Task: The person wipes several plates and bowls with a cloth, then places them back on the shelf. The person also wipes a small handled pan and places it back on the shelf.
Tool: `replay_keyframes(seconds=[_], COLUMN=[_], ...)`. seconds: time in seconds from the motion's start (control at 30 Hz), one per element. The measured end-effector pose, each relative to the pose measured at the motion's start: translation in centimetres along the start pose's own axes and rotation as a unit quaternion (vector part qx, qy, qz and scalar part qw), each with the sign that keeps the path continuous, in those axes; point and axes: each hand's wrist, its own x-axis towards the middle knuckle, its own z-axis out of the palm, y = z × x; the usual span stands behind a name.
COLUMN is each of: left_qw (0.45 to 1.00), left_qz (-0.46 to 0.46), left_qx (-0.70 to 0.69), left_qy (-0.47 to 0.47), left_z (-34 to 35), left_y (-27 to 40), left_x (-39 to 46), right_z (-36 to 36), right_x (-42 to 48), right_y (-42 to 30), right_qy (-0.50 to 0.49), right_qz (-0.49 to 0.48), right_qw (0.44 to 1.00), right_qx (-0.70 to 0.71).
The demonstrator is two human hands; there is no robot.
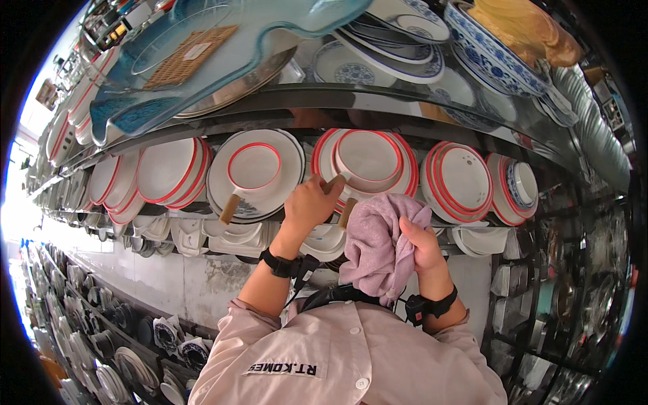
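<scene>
My left hand (311, 201) grips the wooden handle (334, 184) of a white, red-rimmed pan (368, 156). That pan rests on a stack of red-rimmed plates (411, 174) on the middle shelf. A second wooden handle (347, 213) sticks out below it. In my right hand (424, 246) is a bunched mauve cloth (382, 243), held just in front of the shelf edge and hiding part of the stack's front. Left of the pan, another white pan (254, 166) with a wooden handle sits on dark-rimmed plates (296, 177).
Red-rimmed plate stacks (172, 169) continue leftward, and red-rimmed bowls (458, 179) stand to the right. The glass shelf above carries a blue glass tray (273, 30), blue-patterned plates (428, 71) and a large blue-and-white bowl (491, 58). White dishes (238, 238) line the shelf below.
</scene>
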Motion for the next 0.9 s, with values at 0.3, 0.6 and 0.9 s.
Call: replay_keyframes(seconds=[0.3, 0.6, 0.9], left_qw=[0.996, 0.998, 0.994], left_qz=[-0.016, 0.029, 0.015], left_qx=[0.073, 0.048, -0.068], left_qy=[-0.042, 0.005, 0.082], left_z=[1.6, 3.4, 1.5], left_y=[1.4, 0.1, 1.5], left_x=[1.2, 1.0, -1.2], right_z=[-3.4, -4.9, -6.1], right_x=[-1.5, -2.2, -2.5], right_y=[-0.9, -1.3, -0.9], right_qy=[0.024, 0.011, 0.021], right_qz=[-0.006, 0.003, -0.029], right_qw=[1.000, 1.000, 0.999], right_qx=[-0.015, -0.007, 0.002])
